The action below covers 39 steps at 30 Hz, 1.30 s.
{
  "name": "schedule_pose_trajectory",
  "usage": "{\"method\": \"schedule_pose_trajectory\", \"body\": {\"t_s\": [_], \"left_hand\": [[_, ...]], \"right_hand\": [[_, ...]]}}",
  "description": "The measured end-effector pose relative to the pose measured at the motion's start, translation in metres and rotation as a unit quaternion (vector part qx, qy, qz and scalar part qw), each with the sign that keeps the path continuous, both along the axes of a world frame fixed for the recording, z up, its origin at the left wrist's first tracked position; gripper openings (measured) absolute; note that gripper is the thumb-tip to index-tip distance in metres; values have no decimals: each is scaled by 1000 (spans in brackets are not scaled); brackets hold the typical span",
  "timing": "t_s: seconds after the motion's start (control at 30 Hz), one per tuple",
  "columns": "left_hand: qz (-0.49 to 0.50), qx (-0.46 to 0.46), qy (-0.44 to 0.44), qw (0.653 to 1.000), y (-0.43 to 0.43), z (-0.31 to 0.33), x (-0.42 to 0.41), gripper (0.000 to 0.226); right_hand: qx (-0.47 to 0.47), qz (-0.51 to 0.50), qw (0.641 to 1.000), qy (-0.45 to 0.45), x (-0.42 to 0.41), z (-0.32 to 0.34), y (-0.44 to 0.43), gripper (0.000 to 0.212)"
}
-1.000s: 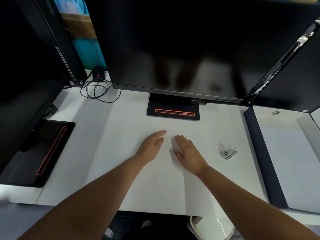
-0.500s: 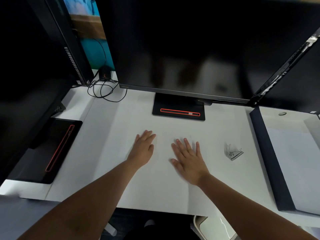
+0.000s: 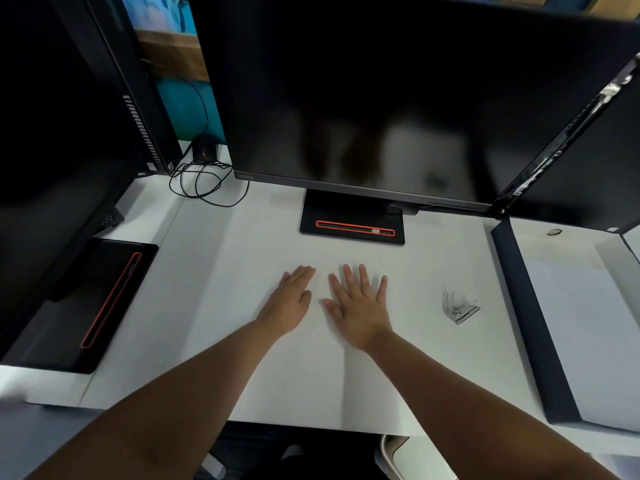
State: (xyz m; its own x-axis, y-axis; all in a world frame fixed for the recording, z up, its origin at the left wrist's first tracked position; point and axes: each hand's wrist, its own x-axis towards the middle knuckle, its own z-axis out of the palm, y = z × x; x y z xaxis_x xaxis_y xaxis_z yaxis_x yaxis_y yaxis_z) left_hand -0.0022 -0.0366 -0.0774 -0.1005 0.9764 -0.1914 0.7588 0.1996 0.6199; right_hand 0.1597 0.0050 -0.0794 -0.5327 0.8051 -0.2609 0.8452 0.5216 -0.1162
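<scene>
Nearest me, the white sheet (image 3: 311, 382) lies over the table (image 3: 149, 216) with its front edge close to the table's lip, so if I lean my forearms on it and drag back, I think it could slide off toward my lap. A faint crease runs up the sheet toward my right wrist, and uneven pressure there would probably buckle it rather than flatten it. Further in, both hands lie palm down on the sheet, just beside each other and holding nothing: the left hand (image 3: 289, 301) with its fingers together, the right hand (image 3: 358, 306) with its fingers spread. If I push them apart too fast, the right one could sweep into the small bag of screws (image 3: 459, 308) lying apart from it on that side, and the bag might skid against the dark box (image 3: 523, 323) or spill. Beyond my fingertips sits the stand base (image 3: 351, 225) of the monitor (image 3: 363, 98); I cannot tell whether the sheet runs under it, and if it does, any tug on the sheet could shift the base and rock the screen. Farthest back on the left, the loose cable (image 3: 204, 183) lies coiled near the sheet's corner, where a sliding sheet might catch it
</scene>
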Motion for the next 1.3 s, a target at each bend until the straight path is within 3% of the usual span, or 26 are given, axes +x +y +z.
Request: {"method": "schedule_pose_trajectory", "body": {"t_s": [0.13,0.3,0.4,0.5,0.57,0.67,0.77,0.87,0.97,1.17,1.3], "left_hand": [[-43,-4,1,999,5,0,6,49],[-105,-25,83,991,3,-2,22,53],[-137,-27,48,989,5,-1,35,53],[-117,-1,4,993,5,3,39,53],[-84,34,45,995,5,2,35,52],[-48,20,110,993,4,-1,27,54],[-71,-14,120,990,2,-6,28,56],[-83,4,82,993,1,-5,34,54],[-50,33,12,998,1,-1,38,51],[-20,71,-15,997,1,6,38,46],[-11,71,1,997,-3,4,34,45]], "right_hand": [[1,-17,998,57,23,4,6,80],[-50,-124,987,85,46,-4,10,67],[-77,-78,987,120,44,-6,1,62],[-104,-43,977,182,42,-5,-4,58],[-83,-98,970,208,47,-5,-4,59],[-38,-167,977,125,58,-11,-8,69],[-31,-123,989,76,58,-13,-15,88],[-90,-72,984,134,49,-7,-15,69],[-132,-76,967,203,43,-2,-5,64],[-138,-41,982,125,25,6,15,59],[-153,-29,965,209,25,7,10,43]]}}
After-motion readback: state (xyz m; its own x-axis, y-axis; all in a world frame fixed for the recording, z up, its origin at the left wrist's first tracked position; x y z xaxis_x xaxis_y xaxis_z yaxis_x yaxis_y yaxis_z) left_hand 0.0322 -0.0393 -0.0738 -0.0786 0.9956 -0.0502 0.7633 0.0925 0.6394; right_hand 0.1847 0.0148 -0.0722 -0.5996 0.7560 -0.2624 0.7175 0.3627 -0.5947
